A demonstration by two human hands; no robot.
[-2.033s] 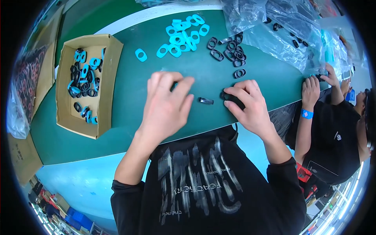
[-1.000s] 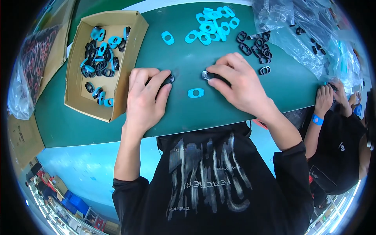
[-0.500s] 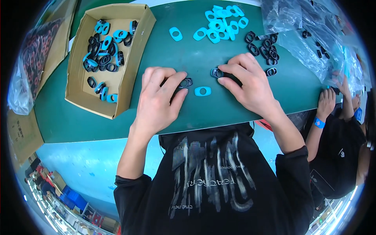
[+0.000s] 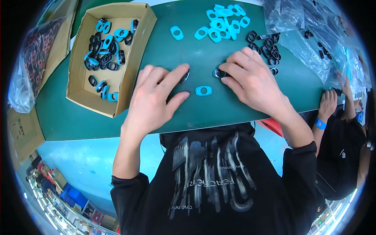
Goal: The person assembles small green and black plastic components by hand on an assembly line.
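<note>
Head view: left hand (image 4: 154, 100) lies flat on the green table (image 4: 74, 117), fingers spread wide, index tip pressing a small black oval ring (image 4: 185, 75) at the hand's 1 o'clock. Right hand (image 4: 250, 80) is curled, fingertips pinching a second black ring (image 4: 218, 73) at its 9 o'clock; grip narrow, part mostly hidden. A lone blue oval ring (image 4: 203, 91) sits between both hands, touching neither.

Cardboard box (image 4: 129, 74) at 10 o'clock holds mixed blue and black rings. Blue ring pile (image 4: 223, 23) at 12 o'clock, black ring pile (image 4: 268, 49) at 1 o'clock beside a clear plastic bag (image 4: 305, 35).

Handling, judged: rings look light, stiff moulded plastic, smooth, likely to slide on the mat. Best pinched across the narrow sides of the oval, or hooked through the hole.

Another person's hand (image 4: 328, 102) at 3 o'clock, table edge.
</note>
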